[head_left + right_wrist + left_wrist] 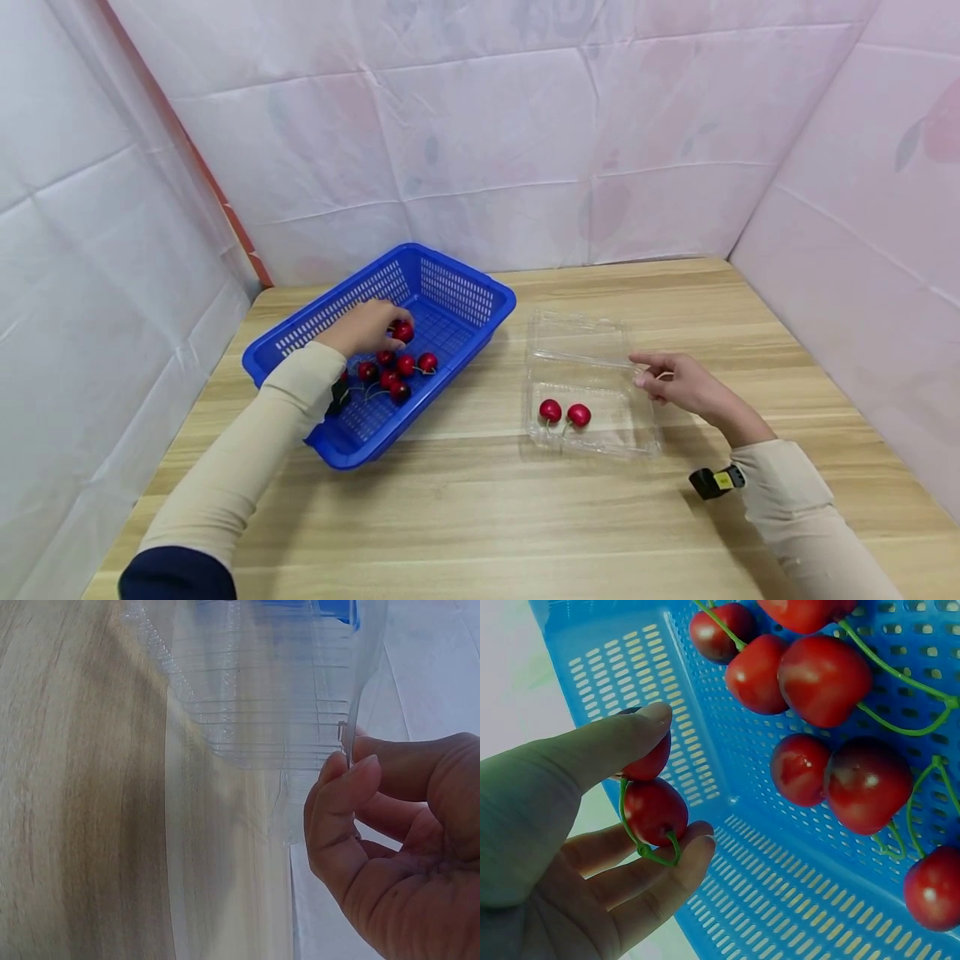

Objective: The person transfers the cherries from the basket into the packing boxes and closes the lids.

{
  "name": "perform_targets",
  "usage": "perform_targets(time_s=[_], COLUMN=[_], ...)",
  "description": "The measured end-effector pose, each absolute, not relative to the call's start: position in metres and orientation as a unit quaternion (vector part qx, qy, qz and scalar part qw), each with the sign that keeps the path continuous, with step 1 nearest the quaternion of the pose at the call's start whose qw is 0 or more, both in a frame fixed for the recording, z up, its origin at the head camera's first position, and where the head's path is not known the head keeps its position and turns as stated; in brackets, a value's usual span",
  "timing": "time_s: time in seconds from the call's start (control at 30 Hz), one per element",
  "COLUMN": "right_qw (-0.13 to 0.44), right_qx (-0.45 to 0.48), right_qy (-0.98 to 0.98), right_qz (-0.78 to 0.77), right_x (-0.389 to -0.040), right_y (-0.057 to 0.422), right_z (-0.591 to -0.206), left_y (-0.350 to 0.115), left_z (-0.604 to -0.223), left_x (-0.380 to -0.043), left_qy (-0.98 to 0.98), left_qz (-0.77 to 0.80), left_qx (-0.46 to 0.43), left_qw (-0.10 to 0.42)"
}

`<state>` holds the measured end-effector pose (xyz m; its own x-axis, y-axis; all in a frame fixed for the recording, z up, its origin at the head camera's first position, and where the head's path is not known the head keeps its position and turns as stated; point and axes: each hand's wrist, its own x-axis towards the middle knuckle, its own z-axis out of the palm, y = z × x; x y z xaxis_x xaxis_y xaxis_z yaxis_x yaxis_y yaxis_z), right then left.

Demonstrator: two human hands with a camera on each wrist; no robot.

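Observation:
Over the blue basket (465,364), my left hand (367,327) pinches a joined pair of red cherries (656,812) between thumb and fingers; a green stem links the two. Several more cherries (825,681) lie on the basket floor beside and below that hand. To the right, a clear plastic clamshell box (615,433) stands with its lid (577,333) laid back. Two cherries (578,415) with stems sit in its near half. My right hand (686,385) pinches the box's right edge near the hinge, thumb and fingertips on the thin plastic rim (349,742).
A wooden table (480,517) carries the basket on the left and the box on the right. White printed sheeting (480,142) walls off the back and both sides. A small black camera (716,482) hangs at the right wrist.

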<state>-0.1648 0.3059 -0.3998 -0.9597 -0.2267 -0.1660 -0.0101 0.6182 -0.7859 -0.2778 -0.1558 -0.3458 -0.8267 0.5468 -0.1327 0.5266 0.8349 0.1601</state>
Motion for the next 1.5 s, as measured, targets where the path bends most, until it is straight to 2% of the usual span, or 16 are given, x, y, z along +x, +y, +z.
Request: perform_targets(time_s=[1.5], right_qw=[0.119], right_qx=[-0.071], right_qy=[0.895], right_qz=[-0.423], right_x=[-0.166], right_y=[0.304], right_z=[-0.400], left_y=[-0.148], left_z=[-0.315], left_x=[-0.225], left_qy=[0.959], left_qz=[0.124], left_qx=[0.255], left_qw=[-0.012])
